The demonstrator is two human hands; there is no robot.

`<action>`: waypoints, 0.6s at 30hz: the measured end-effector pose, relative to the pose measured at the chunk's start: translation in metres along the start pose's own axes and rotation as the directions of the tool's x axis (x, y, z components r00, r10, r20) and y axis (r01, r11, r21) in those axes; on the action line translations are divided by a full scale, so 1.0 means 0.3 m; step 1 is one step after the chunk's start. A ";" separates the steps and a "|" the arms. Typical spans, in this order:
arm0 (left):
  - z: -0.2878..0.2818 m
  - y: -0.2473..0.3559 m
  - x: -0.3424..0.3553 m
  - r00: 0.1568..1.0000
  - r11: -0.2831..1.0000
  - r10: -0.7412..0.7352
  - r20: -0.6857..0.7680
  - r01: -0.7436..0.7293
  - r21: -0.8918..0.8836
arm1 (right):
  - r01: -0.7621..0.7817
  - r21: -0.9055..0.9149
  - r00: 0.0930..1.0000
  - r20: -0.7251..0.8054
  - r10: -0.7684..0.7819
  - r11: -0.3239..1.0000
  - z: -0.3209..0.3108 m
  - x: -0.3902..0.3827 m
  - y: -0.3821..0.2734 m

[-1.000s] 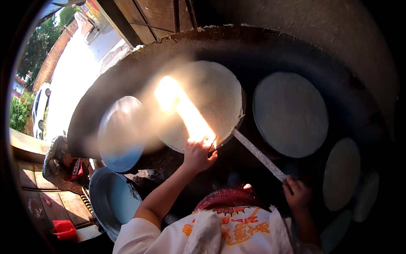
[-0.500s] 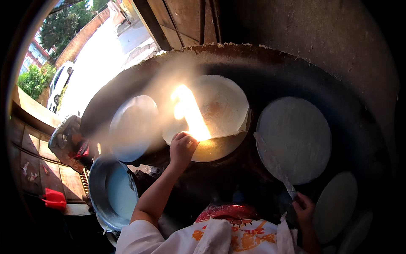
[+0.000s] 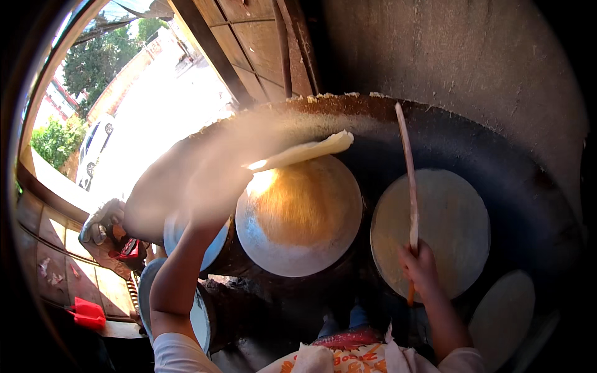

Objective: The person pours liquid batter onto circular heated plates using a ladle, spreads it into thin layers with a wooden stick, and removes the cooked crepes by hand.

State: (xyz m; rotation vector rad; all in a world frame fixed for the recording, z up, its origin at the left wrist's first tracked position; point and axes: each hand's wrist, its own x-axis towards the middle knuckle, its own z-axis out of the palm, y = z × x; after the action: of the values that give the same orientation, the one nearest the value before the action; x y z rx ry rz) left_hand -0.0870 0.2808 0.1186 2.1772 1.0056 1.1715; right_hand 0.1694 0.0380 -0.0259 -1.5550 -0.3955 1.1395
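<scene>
Steam half hides my left hand point(image 3: 225, 181), closed on the near left end of a thin pancake point(image 3: 311, 150). The pancake is raised and folded into a narrow strip over the far edge of the middle round griddle point(image 3: 292, 242), whose shiny surface lies mostly bare. In my right hand point(image 3: 420, 264), fingers wrapped round it, is a long narrow wooden spatula point(image 3: 410, 168). It points away from me above the right griddle point(image 3: 460, 236), which bears a pale, even layer.
A left griddle point(image 3: 214, 248) lies partly behind my forearm, close to a batter bucket point(image 3: 200, 320). Another pale disc point(image 3: 504, 317) is at lower right. A dark rim with crusted bits point(image 3: 354, 102) curves behind the griddles. A red-handled tool point(image 3: 89, 314) sits at far left.
My left hand has moved left and away, peeling the pancake off the middle griddle. My right hand has come up over the right griddle, the spatula now pointing far. The view has shifted.
</scene>
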 end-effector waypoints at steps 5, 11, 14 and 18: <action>0.109 0.063 -0.360 0.932 0.863 0.297 0.209 -0.356 0.359 | 0.089 0.277 0.991 0.075 -0.113 0.957 0.192 0.380 -0.130; 0.206 -0.149 -0.792 0.811 0.913 0.115 0.574 -0.314 0.261 | 0.348 -0.595 0.903 0.006 -0.429 0.724 0.252 0.346 -0.031; 0.205 -0.075 -0.747 0.663 0.940 0.211 0.719 -0.339 0.036 | 0.372 -0.624 0.851 -0.067 -0.521 0.687 0.197 0.133 -0.045; 0.187 -0.218 -0.427 0.909 0.989 -0.090 0.406 0.032 0.147 | 0.552 -0.527 0.732 -0.064 -0.678 0.646 0.162 -0.339 -0.092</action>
State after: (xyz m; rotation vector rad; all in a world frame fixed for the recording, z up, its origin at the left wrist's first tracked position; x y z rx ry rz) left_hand -0.1114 0.2183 -0.0202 2.3449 0.9781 0.5846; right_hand 0.0895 -0.0020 0.0482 -1.7504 -1.0109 0.2815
